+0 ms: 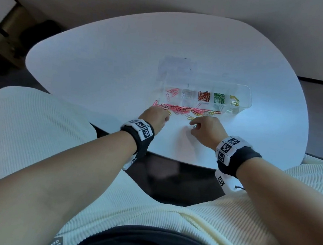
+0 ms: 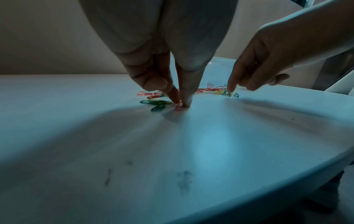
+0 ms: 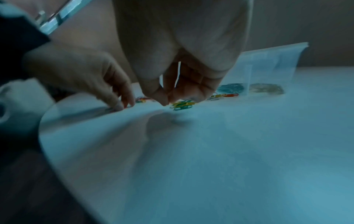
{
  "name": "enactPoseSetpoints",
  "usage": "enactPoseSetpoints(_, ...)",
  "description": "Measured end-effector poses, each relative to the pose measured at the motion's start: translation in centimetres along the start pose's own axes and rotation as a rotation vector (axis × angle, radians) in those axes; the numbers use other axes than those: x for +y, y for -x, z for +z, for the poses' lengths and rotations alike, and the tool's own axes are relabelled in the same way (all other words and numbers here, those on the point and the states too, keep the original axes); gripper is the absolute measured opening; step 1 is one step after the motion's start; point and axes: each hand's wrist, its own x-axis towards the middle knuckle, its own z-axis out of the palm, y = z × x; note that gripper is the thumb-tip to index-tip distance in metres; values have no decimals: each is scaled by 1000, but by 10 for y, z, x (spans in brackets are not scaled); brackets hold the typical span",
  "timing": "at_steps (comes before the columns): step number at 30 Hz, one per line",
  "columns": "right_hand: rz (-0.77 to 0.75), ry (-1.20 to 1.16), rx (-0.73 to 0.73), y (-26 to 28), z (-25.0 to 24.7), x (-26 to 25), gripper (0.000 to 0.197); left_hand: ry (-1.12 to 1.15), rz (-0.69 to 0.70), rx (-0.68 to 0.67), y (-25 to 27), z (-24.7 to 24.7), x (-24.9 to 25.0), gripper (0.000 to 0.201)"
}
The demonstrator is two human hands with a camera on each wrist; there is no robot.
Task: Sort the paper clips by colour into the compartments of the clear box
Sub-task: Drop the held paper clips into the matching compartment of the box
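The clear box [image 1: 244, 98] stands on the white table [image 1: 103, 68] and holds pink, pale, red, green and yellow clips in separate compartments. A row of loose mixed clips [image 1: 187, 110] lies in front of the box. My left hand [image 1: 157, 116] is at the left end of the row. Its thumb and forefinger pinch a pink clip [image 2: 179, 107] against the table, beside green clips [image 2: 157, 104]. My right hand [image 1: 205, 126] is near the right end of the row, fingers curled. Its forefinger and thumb tips meet at a small clip [image 2: 228, 93], next to yellow and green clips [image 3: 182, 105].
The table's near edge [image 1: 173, 160] is just behind my wrists, with my lap below it. A cardboard box and dark items [image 1: 10, 36] sit on the floor at the far left. The box's lid area [image 1: 177, 69] lies behind the compartments.
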Motion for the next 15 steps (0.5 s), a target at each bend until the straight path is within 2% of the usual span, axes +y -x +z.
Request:
enactPoseSetpoints(2, 78, -188, -2, -3, -8, -2, 18, 3, -5, -4, 0, 1, 1, 25)
enactPoseSetpoints(6, 309, -773, -32, -8, -15, 5, 21, 0, -24, -31, 1, 3, 4, 22)
enactPoseSetpoints(8, 369, -959, -33, -8, -17, 8, 24, 6, -55, -38, 2, 2, 6, 21)
enactPoseSetpoints(10, 378, -994, -37, -7, -21, 10, 24, 89, -131, -30, 2, -1, 9, 15)
enactPoseSetpoints(12, 360, -923, -11, -8, -24, 11, 24, 255, -234, 1, 0, -3, 9, 16)
enactPoseSetpoints(15, 209, -513, 78, -14, -24, 12, 29, 408, -328, 53, -2, -11, 11, 18)
